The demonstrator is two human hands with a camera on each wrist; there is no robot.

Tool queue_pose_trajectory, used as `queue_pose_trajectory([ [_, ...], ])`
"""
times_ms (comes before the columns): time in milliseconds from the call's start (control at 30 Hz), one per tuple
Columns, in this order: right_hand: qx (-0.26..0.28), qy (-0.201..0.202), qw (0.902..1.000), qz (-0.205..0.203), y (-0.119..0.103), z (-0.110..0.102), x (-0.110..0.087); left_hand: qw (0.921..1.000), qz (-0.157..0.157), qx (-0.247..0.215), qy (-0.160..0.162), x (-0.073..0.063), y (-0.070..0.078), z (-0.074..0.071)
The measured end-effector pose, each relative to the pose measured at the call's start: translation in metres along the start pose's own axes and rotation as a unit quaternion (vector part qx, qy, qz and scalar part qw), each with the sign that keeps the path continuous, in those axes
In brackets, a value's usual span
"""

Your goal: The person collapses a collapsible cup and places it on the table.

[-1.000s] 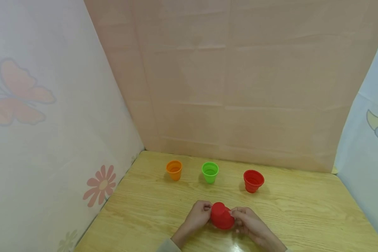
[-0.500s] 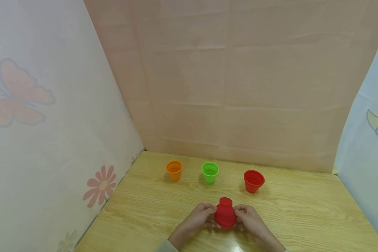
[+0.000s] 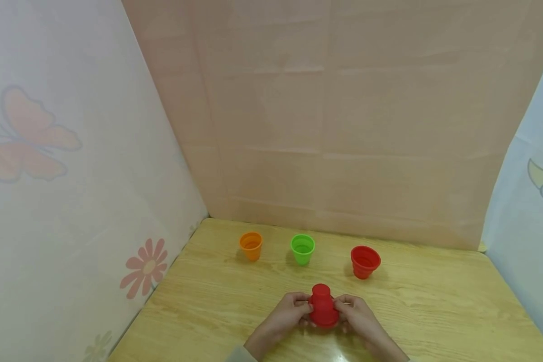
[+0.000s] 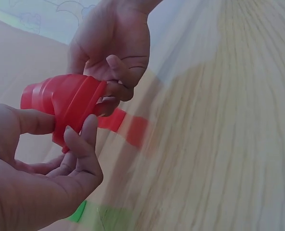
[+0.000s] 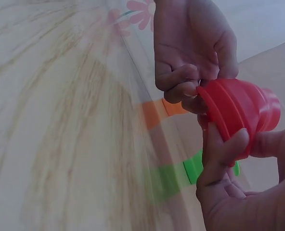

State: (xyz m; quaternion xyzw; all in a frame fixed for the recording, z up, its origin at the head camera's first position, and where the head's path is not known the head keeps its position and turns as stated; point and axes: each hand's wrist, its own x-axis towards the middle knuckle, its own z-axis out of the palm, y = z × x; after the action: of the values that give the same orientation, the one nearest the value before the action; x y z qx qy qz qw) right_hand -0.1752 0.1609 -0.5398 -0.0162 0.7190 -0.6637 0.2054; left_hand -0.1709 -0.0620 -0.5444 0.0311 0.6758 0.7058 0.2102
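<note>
Between both hands is a red collapsible cup (image 3: 323, 307), its narrow base pointing away and its wide rim toward the person. My left hand (image 3: 287, 312) grips the cup's left side, thumb on the outer wall and fingers curled at the rim. On the other side my right hand (image 3: 358, 315) pinches the wall the same way. In the left wrist view the stepped wall of the cup (image 4: 70, 98) looks partly folded and dented. The right wrist view shows the same cup (image 5: 239, 115) above the table, with fingertips reaching inside its rim.
Farther back on the wooden table (image 3: 199, 301) stand an orange cup (image 3: 251, 246), a green cup (image 3: 302, 249) and a second red cup (image 3: 365, 262), all upright with mouths up. A beige cloth (image 3: 344, 125) hangs behind, and printed panels flank both sides.
The held red cup has turned from leaning left to pointing away, and its base stands out farther from the rim. Both hands have shifted their hold slightly along its sides.
</note>
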Motion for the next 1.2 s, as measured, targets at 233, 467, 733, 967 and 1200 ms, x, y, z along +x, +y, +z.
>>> queue_pose_trajectory([
  [233, 0.071, -0.098, 0.9926, 0.016, 0.0032, -0.008, 0.0007, 0.9975, 0.037, 0.039, 0.047, 0.001, 0.0023, -0.001],
  [467, 0.075, -0.144, 0.9866, 0.012, 0.003, -0.0094, 0.0017, 0.9883, 0.058, 0.114, 0.082, 0.0026, 0.0012, -0.0033],
  [733, 0.025, -0.112, 0.9932, 0.018, 0.0039, -0.0039, 0.0034, 0.979, 0.093, 0.159, 0.088, 0.0042, 0.0005, 0.0002],
  [967, 0.027, -0.097, 0.9948, 0.016, 0.0038, -0.0008, 0.005, 0.9761, 0.097, 0.168, 0.099, 0.0051, 0.0001, 0.0025],
  [1200, 0.026, -0.049, 0.9984, 0.011, -0.002, -0.0013, 0.0024, 0.9881, 0.069, 0.124, 0.059, 0.0013, 0.0039, -0.0014],
])
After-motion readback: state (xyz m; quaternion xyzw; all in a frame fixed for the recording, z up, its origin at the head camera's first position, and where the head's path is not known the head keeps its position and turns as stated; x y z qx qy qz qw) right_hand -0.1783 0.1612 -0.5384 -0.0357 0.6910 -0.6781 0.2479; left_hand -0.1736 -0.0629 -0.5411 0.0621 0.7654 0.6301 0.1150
